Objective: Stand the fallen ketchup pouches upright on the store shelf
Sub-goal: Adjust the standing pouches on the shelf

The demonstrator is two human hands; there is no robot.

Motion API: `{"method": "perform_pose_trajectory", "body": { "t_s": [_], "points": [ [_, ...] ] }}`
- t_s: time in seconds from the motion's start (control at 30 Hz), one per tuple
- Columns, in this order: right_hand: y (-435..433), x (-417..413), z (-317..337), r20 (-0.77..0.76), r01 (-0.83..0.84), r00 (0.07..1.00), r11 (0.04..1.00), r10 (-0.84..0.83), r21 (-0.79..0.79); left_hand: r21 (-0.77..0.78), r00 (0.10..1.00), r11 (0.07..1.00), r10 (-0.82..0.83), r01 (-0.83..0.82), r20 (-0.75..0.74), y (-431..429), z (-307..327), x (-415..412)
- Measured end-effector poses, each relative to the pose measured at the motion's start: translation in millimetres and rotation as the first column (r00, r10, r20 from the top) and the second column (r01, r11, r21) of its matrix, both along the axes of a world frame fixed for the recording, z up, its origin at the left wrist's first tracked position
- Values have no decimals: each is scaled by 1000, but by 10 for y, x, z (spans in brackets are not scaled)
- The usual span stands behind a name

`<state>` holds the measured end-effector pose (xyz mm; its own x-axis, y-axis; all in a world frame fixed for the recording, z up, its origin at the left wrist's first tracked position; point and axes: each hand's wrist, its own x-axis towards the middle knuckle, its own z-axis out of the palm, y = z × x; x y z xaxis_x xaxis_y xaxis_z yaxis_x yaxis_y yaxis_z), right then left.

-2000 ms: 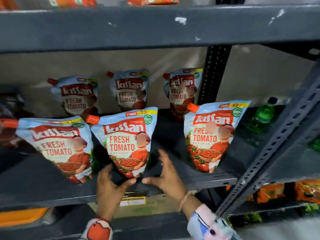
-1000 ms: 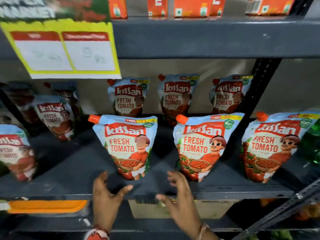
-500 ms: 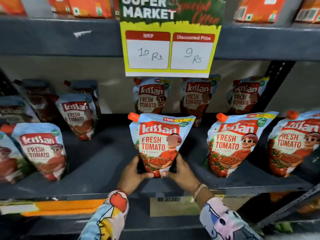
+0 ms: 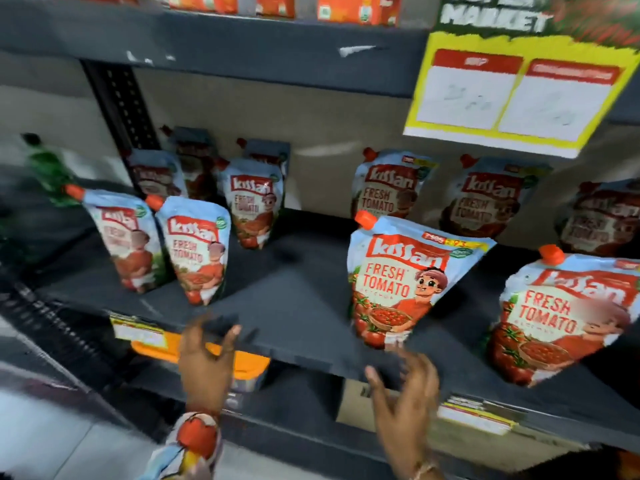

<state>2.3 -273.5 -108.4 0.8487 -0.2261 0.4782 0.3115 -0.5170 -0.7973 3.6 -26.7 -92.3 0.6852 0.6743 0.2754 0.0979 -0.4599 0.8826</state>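
Several blue and red ketchup pouches with orange caps stand upright on the dark shelf (image 4: 298, 313). One pouch (image 4: 401, 282) stands near the front at centre right, another (image 4: 561, 317) at the far right, and two more (image 4: 197, 254) at the front left. Others line the back wall (image 4: 388, 188). My left hand (image 4: 207, 362) hovers at the shelf's front edge, fingers spread, holding nothing. My right hand (image 4: 405, 396) is just below and in front of the centre-right pouch, fingers apart, not touching it. The picture is blurred by motion.
A yellow price sign (image 4: 512, 95) hangs from the shelf above at the right. A perforated upright post (image 4: 121, 105) stands at the back left, with a green bottle (image 4: 48, 168) beyond it. An orange object (image 4: 242, 365) lies on the lower shelf under my left hand.
Both hands have let go of the centre pouch and drawn back to the shelf edge. The view has swung left, so the pouches and sign now sit further right.
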Motion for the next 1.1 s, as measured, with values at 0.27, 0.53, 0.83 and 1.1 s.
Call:
{"method": "perform_pose_trajectory", "body": {
  "t_s": [0.27,0.53,0.83,1.1],
  "points": [
    [1697,765,350,-347,-609,710,782,613,134,-388,961,887,-277,251,-9,1011,110,411],
    [2278,1083,314,-425,-573,693,803,582,165,-400,905,829,-426,391,2,1103,131,643],
    [2145,1038,196,-344,-459,780,852,522,253,-168,856,858,-505,484,-113,1031,156,681],
    [2355,311,233,-36,-288,958,955,286,-69,-155,981,975,-139,160,137,1388,60,267]
  ]
}}
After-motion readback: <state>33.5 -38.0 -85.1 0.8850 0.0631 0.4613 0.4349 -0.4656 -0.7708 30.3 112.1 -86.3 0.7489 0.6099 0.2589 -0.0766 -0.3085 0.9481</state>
